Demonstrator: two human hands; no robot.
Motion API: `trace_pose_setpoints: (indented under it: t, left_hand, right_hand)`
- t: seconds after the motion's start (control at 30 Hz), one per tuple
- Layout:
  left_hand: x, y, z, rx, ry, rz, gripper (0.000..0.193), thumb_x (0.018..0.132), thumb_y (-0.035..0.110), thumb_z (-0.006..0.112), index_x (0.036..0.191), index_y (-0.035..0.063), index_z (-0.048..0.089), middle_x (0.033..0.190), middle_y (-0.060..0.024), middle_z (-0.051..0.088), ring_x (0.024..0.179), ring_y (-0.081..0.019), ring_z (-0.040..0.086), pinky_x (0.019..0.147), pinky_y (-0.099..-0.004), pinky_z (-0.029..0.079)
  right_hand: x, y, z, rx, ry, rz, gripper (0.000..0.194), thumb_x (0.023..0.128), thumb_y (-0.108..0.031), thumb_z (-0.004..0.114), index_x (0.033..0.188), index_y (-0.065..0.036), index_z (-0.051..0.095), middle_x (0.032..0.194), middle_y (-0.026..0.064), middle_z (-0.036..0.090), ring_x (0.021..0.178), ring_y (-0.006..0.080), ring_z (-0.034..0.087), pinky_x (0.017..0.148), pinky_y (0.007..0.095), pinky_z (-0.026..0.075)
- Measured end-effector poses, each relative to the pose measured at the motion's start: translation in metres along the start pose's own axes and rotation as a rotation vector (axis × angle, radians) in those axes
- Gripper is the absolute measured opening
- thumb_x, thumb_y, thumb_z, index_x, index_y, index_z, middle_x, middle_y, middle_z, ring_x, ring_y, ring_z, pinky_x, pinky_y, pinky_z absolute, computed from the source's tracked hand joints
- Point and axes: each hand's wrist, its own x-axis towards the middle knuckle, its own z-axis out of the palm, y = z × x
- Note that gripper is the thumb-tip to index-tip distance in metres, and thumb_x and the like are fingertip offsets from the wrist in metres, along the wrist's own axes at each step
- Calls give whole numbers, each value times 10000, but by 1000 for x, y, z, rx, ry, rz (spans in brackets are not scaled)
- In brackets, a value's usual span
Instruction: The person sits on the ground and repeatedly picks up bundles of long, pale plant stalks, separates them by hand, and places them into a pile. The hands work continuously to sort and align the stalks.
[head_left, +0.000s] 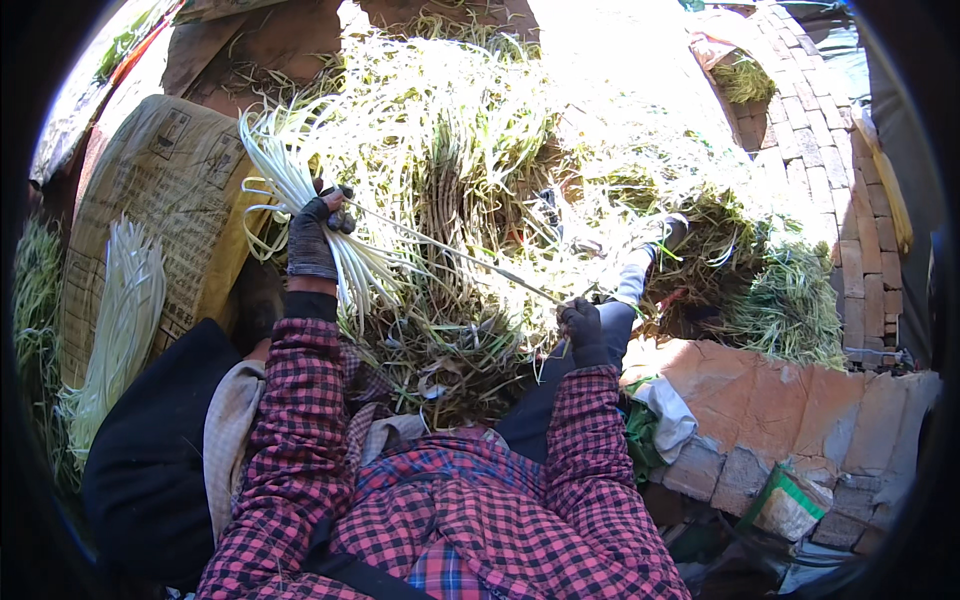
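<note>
My left hand (316, 234), in a dark fingerless glove, grips a bunch of pale chive-like stalks (279, 154) around its middle. The stalks' loose ends fan out above the fist and hang below it. From the left hand a thin straw-coloured strand (459, 251) runs taut, down and to the right. Its other end is pinched in my right hand (582, 330), also dark-gloved, above my trouser leg. Beneath and beyond both hands spreads a big heap of loose green and yellowish stalks (487, 142), with roots and dry litter at its near side.
At left, another pale bunch (129, 300) leans on a yellowish printed sack (184, 161). Green stalks (795, 304) lie at right beside a brick floor (855, 277). Brown sheeting (720, 397), a white cloth (667, 416) and a green-and-white packet (791, 502) are nearer me. Sunlight washes out the top.
</note>
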Motion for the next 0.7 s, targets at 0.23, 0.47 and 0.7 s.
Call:
trace_pose_setpoints:
  t: [0.23,0.47,0.7]
  left_hand:
    - [-13,1,25,74,32,31,223,801,40,598,1018,57,548,838,-85,608,505,-88,439,480,-255,396]
    - [-22,10,52,122,-26,-12,319,751,18,637,1050,52,533,826,-111,629,505,-110,463,478,-273,420]
    - [-26,18,57,227,-8,-22,299,776,69,632,1058,65,535,867,-107,623,510,-102,466,485,-269,418]
  right_hand:
    - [24,-20,-62,-1294,354,183,491,674,-241,655,1086,8,557,962,205,603,940,364,568,850,411,459]
    - [-53,-116,178,-655,-378,-662,531,700,-206,613,1195,-53,494,1176,177,496,1070,359,490,920,429,403]
    - [-83,-98,188,-19,-661,-185,318,872,-198,547,1131,-15,574,1042,105,604,965,182,558,842,315,437]
